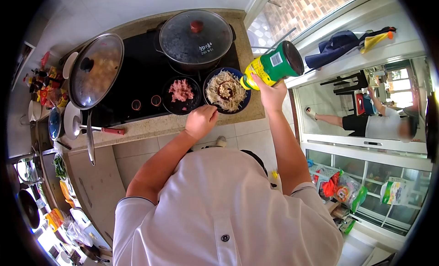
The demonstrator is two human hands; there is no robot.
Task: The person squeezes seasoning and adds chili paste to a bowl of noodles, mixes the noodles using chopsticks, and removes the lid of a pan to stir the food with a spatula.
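My right hand [273,93] is closed around a green and yellow canister [277,64]. The canister is tipped sideways, its yellow end toward a dark plate of pale shredded food [215,93] with a small chopped, brownish heap in the middle. My left hand [201,121] is curled at the counter's front edge, fingertips close to that plate's near rim; whether it grips anything is hidden. Just left of the plate, a small black dish holds pinkish raw minced meat [181,90]. No stream from the canister can be made out.
A large lidded pot [195,42] stands behind the dishes on the black cooktop [137,74]. At left is a glass-lidded pan [97,71], its handle jutting past the counter edge. A red-handled utensil [112,130] lies nearby. A person [379,124] shows in the reflective panel at right.
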